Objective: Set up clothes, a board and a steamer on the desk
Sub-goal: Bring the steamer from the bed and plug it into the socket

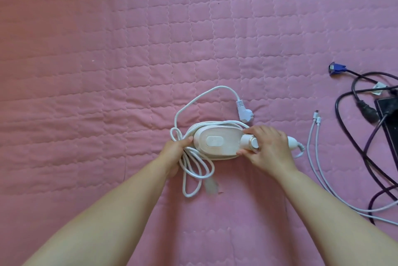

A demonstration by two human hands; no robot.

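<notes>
A white handheld steamer (217, 142) lies flat on a pink quilted cover (107, 72), head to the left, handle to the right. My right hand (267, 147) curls round its neck and handle near a gold-ringed knob. My left hand (176, 149) grips the steamer's left end together with loops of its white cord (193, 171). The cord runs up and round to a white plug (245, 113) lying just behind the steamer. No clothes or board are in view.
To the right lie two thin white charging cables (316, 158). Further right is a tangle of black cables (355, 97) with a blue VGA connector (336, 68) and a black device at the frame edge.
</notes>
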